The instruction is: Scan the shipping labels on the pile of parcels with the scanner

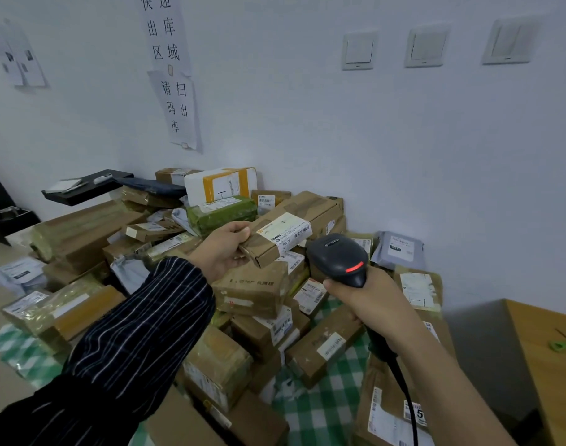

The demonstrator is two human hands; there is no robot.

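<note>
A long flat brown cardboard parcel (310, 209) is lifted above the pile, and my left hand (222, 247) grips its near end. Its white shipping label (288, 231) faces up. My right hand (368, 304) grips the handle of a black corded scanner (339, 255). The scanner's head sits just right of the label, and a red light glows on it. Below both lies the pile of parcels (249, 291), mostly brown boxes with white labels, heaped against the wall.
A green-checked cloth (320, 403) lies under the pile. A white box with orange tape (220, 185) and a green wrapped parcel (222, 214) sit at the back. A black shelf (82, 188) stands at left, a wooden table (545, 358) at right, grey mailer bags (399, 249) by the wall.
</note>
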